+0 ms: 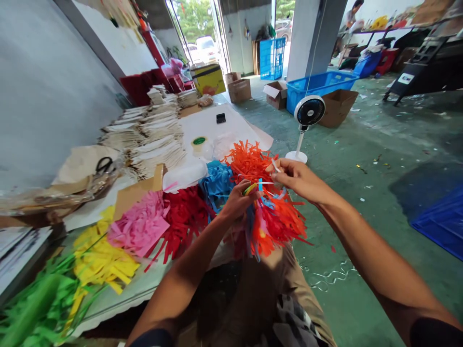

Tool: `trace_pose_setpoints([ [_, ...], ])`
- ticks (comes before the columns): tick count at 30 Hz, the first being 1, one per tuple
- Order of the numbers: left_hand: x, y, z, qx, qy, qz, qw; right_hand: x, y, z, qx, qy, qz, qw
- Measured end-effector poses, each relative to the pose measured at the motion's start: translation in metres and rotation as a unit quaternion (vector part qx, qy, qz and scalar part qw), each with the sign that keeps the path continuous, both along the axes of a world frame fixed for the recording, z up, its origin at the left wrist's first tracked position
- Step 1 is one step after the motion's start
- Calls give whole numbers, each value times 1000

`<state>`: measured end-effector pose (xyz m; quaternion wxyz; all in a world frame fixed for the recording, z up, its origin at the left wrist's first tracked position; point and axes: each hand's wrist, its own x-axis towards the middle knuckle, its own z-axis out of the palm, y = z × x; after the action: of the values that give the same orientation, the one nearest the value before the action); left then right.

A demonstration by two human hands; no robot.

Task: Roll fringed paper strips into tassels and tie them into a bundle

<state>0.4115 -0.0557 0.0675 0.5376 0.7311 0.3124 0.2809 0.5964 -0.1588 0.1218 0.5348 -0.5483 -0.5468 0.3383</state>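
Note:
My left hand point(238, 200) is closed round the gathered tops of several paper tassels, with a yellow-green twist point(250, 189) poking out between the fingers. Below it hang fringed orange-red paper tassels point(280, 224) over my lap, with blue and pink strips among them. A thin white string point(265, 183) stretches from the left hand to my right hand point(294, 176), whose fingers pinch it; a white end point(275, 166) sticks up from them. Just behind lies a heap of orange fringed paper point(249, 161), next to blue fringed paper point(217, 183).
Dark red point(186, 209), pink point(141, 224), yellow point(103, 255) and green point(39, 299) fringed paper lines the table. Stacked cream bundles point(155, 135), black scissors point(104, 165) and a tape roll point(198, 141) lie beyond. A white fan point(309, 112) and blue crate point(318, 84) stand on the floor.

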Motion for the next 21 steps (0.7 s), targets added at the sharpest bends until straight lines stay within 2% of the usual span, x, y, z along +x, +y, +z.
trace_pose_setpoints([
  [3, -12, 0, 8, 43, -19, -58, 997, 0, -2, -8, -87, -114, 54, 988],
  [6, -21, -4, 16, 26, 10, -84, 996, -8, -6, -5, -114, -199, 87, 969],
  [10, -30, -10, 29, 33, 27, -80, 996, -18, -11, 4, -113, -214, 92, 966],
  [14, -37, -12, 39, 25, 14, -66, 997, -27, -11, 2, -98, -218, 120, 964],
  [17, -41, -11, 41, -25, 1, -73, 997, -38, -14, -2, -84, -226, 102, 965],
  [21, -50, -9, 37, -114, -14, -131, 985, -60, -20, 0, -53, -295, 39, 953],
])
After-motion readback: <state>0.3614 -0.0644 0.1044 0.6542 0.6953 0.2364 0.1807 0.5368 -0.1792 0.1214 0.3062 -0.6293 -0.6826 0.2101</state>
